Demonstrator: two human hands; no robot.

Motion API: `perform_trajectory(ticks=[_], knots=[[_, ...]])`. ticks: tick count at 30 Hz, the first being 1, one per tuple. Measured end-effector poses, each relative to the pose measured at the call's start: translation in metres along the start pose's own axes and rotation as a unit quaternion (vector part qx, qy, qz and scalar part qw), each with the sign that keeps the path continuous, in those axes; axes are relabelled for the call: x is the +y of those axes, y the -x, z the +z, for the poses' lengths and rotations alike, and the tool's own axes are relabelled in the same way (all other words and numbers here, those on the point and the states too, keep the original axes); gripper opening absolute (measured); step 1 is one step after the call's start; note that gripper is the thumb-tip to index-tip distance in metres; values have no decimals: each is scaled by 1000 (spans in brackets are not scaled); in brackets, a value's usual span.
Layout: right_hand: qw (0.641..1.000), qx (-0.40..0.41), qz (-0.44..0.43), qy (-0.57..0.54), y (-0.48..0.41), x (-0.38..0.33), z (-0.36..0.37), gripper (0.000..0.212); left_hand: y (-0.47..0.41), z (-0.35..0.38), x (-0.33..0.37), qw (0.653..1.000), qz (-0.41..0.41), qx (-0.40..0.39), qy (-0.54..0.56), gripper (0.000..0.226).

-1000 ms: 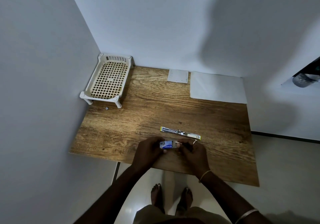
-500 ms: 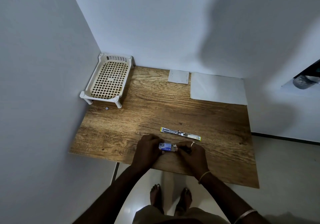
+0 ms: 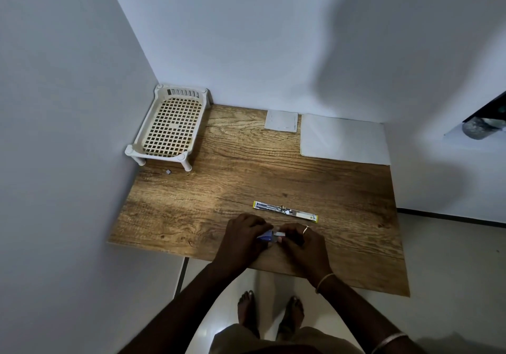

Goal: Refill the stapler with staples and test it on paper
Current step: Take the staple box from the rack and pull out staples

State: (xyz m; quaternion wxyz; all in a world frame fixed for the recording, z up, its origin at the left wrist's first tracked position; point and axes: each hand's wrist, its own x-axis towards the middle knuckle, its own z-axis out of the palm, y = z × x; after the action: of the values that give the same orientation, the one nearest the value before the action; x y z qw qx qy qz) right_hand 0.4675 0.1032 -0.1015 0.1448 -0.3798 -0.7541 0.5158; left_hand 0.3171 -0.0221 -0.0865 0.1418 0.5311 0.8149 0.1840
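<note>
Near the front edge of the wooden table [image 3: 191,216], my left hand [image 3: 241,240] grips a small blue and white staple box [image 3: 265,236]. My right hand [image 3: 301,244] pinches the pale inner part [image 3: 280,234] sticking out of the box's right end. Just beyond my hands the stapler [image 3: 285,211] lies opened out flat, yellow at both ends with its metal channel facing up. A large white sheet of paper [image 3: 345,140] lies at the back right. A smaller white sheet [image 3: 281,121] lies to its left.
A cream plastic lattice rack [image 3: 171,129] on short legs stands in the back left corner against the walls. A tiny grey scrap [image 3: 167,172] lies in front of it. White walls close in the left and back. My bare feet [image 3: 269,314] show below the table edge.
Both hands with the staple box have dropped slightly toward the table edge. The box has turned in my left hand and the pale inner part now shows at its right end.
</note>
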Motion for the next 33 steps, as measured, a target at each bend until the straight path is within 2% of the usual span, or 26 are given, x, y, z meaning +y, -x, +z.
perform_trajectory(ticks=[7,15,21,25,33], knots=[[1000,-8,6,-29,-1,1,-1,32,-5,-1,6,1000,-5,10,8,24],[1000,-13,-9,-21,0,7,0,29,-2,0,5,1000,-9,23,4,22],[999,5,12,-38,-1,10,-6,31,0,-2,-8,999,-33,35,22,18],[1000,10,-9,-6,-2,7,0,39,2,-1,-13,994,-64,75,44,18],[997,1,-32,76,-2,12,8,26,6,5,-19,992,-88,80,49,15]])
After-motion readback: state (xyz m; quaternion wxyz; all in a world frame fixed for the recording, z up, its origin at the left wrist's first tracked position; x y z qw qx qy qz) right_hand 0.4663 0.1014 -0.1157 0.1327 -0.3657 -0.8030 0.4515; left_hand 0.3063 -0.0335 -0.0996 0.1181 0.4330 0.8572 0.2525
